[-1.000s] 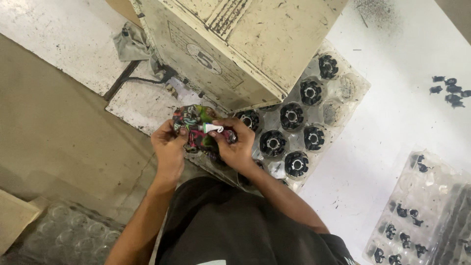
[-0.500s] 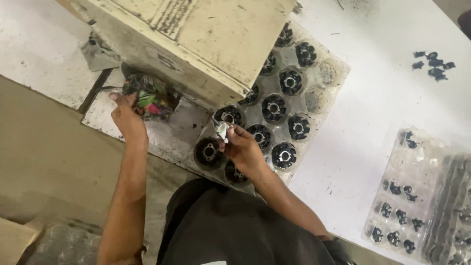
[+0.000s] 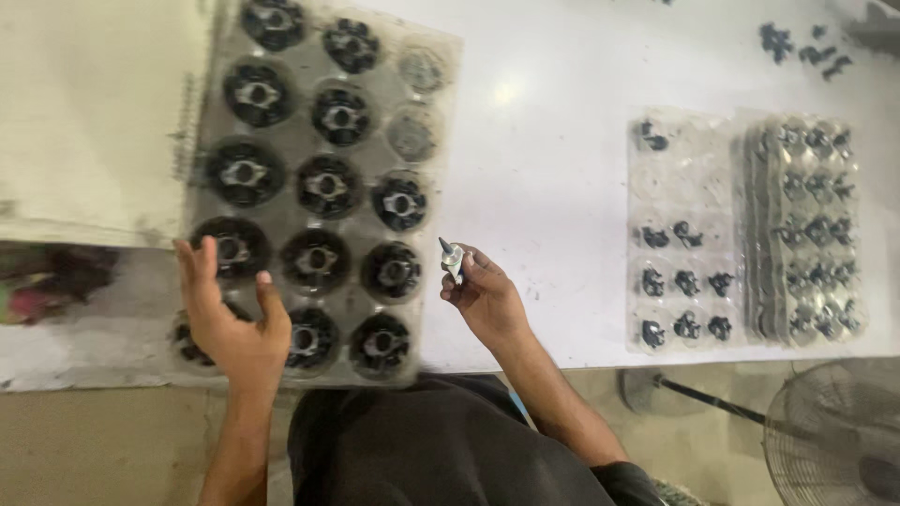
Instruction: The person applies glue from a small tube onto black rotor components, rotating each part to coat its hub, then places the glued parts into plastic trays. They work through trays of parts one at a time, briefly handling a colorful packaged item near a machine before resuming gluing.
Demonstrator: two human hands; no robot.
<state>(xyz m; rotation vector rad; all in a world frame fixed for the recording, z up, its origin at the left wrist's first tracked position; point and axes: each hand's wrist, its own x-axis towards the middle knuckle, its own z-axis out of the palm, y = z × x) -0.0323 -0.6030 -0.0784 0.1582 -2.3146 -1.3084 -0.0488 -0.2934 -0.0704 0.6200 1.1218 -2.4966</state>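
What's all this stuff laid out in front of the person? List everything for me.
Clear tray: one, on the white table, left of middle.
Round black parts: about a dozen, black with grey centres, sitting in that tray's cups; two cups at its top right look empty.
Small clear tray: one, at right, holding a few small dark pieces.
Tray stack: one, clear, at far right, with many small dark pieces.
Loose dark pieces: several, top right.
Cardboard box: one, beige, at left.
Fan: one, grey, bottom right.
Left hand: open, over the tray's lower left.
Right hand: holding a small tube.
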